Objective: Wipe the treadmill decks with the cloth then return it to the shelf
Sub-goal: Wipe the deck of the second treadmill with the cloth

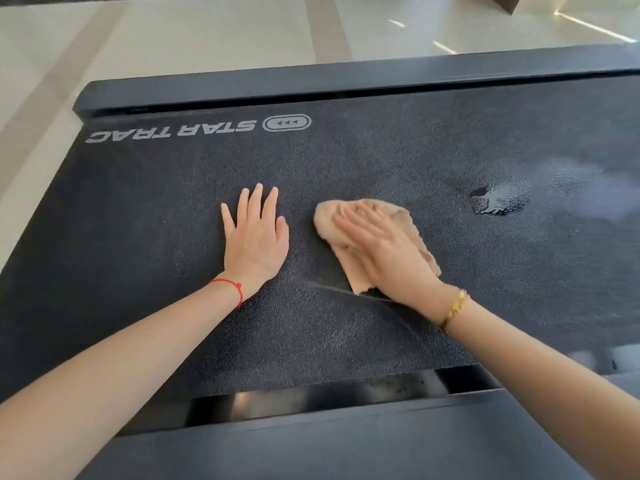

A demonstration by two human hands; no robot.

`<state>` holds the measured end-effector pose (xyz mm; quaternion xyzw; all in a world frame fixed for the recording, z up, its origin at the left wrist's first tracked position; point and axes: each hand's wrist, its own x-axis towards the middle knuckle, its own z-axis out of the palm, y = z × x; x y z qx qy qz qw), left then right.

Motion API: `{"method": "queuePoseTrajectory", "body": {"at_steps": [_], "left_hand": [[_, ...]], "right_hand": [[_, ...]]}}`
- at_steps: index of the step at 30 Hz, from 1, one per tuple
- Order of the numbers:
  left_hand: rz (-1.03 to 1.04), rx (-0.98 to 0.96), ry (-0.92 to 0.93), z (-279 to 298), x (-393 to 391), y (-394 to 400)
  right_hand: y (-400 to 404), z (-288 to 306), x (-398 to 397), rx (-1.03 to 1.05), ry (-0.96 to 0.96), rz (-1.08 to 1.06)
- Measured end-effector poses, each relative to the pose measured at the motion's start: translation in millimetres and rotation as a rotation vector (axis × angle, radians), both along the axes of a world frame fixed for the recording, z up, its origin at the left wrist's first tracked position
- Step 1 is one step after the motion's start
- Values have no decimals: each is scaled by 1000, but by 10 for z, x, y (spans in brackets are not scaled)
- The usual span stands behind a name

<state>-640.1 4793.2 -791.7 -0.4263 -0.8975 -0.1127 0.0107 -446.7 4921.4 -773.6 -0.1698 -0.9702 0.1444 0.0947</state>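
A black textured treadmill deck (pixel 381 161) with a "STAR TRAC" logo fills the view. A peach-coloured cloth (pixel 332 223) lies crumpled on the belt right of centre. My right hand (pixel 384 251) presses flat on top of the cloth with straight fingers, blurred by motion. My left hand (pixel 254 237) rests flat on the bare belt to the left of the cloth, fingers spread and straight. A wet patch (pixel 500 199) glistens on the belt to the right of the cloth.
A black side rail (pixel 311 83) runs along the far edge of the belt, with a pale tiled floor (pixel 173 39) beyond it. Another black rail (pixel 346 445) borders the near edge. A thin wet streak (pixel 349 292) crosses the belt by my right wrist.
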Motion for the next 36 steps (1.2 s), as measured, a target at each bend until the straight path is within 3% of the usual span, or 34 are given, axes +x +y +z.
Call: {"method": "queuePoseTrajectory", "body": {"at_steps": [3, 11, 13, 19, 21, 23, 28, 31, 36], "left_hand": [[-6, -10, -7, -5, -13, -8], [-25, -41, -24, 31, -161, 168], [-1, -40, -34, 37, -218, 314], [18, -47, 5, -40, -282, 478], [20, -45, 20, -65, -281, 464], [26, -53, 31, -70, -279, 480], [46, -56, 31, -73, -279, 506], [48, -67, 53, -82, -268, 512], [50, -67, 61, -90, -286, 515]], "right_hand": [[119, -28, 118, 5, 11, 29], [1277, -43, -448, 89, 47, -442], [1264, -39, -738, 99, 32, -404], [876, -76, -989, 30, 32, 66], [1065, -78, -972, 41, 89, 49], [1411, -66, -1063, 94, 118, -100], [2198, -66, -1704, 123, 0, -380], [2054, -42, -2188, 88, 5, -315], [1297, -63, -2437, 62, 62, 40]]}}
